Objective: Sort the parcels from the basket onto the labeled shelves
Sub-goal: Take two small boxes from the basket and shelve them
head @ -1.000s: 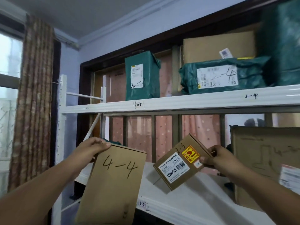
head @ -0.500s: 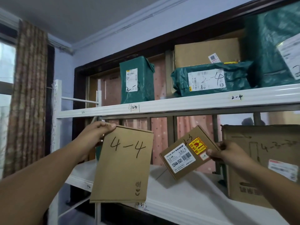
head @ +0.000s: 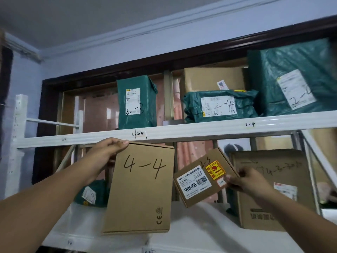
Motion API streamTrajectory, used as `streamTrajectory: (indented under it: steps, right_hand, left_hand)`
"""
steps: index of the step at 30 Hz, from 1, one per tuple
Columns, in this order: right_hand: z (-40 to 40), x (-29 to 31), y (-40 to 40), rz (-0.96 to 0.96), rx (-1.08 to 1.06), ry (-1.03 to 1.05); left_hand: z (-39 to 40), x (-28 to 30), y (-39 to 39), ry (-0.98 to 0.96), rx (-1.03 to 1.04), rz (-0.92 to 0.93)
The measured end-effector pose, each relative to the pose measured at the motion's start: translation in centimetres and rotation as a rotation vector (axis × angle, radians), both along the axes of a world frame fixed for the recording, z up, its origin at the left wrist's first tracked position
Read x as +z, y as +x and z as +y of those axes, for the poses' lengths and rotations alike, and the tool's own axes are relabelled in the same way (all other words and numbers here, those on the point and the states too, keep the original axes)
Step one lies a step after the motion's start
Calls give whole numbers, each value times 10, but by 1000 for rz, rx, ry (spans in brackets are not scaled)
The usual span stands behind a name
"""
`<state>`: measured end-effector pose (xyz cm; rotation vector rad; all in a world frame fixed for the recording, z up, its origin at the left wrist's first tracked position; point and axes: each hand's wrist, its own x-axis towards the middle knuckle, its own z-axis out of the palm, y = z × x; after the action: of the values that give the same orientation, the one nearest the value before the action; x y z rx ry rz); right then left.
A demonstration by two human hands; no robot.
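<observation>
Left hand [head: 107,154] pinches the flat 4-4 box [head: 140,187] by its top corner, under the 2-3 label [head: 139,133]; stiff, seemingly light. Right hand [head: 244,181] grips the small 2-3 box [head: 202,177] at its edge, rigid card, easily lifted.

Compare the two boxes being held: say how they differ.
The 4-4 box in the left hand is larger and hangs nearly upright; the 2-3 box in the right hand is smaller and tilted. The 4-4 box has a bare face with handwriting; the 2-3 box carries a printed label and a yellow sticker. Both are brown cardboard.
</observation>
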<state>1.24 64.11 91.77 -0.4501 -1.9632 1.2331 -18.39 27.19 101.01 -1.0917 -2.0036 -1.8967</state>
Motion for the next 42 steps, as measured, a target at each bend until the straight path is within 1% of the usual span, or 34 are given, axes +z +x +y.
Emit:
streamTrajectory:
  steps: [6,9,13,19,26,30,33,36,40,42]
  right_hand:
    - [-7,-15,36,-5,-126,-64]
    - [2,-18,66,36,-208,-108]
    - [3,-28,107,106,-270,-217]
    - [8,-60,152,99,-385,-315]
    - [34,-79,191,-19,-363,-297]
    - [57,-94,202,9,-329,-342]
    - [68,-110,208,-11,-303,-356]
    - [72,-125,213,-31,-257,-356]
    - [75,-144,222,26,-192,-399]
    - [79,-156,229,23,-170,-398]
  left_hand:
    - [14,-7,-12,-39,-147,32]
    - [28,-16,-14,-60,-200,32]
    - [53,-42,-16,-110,-238,16]
    - [93,-79,1,-145,-309,-31]
    - [128,-100,30,-187,-325,-17]
    - [141,-114,58,-229,-324,-31]
    - [150,-131,75,-319,-353,-41]
    - [159,-154,88,-369,-384,-75]
    - [171,-188,112,-451,-406,-106]
    - [176,-209,120,-481,-400,-133]
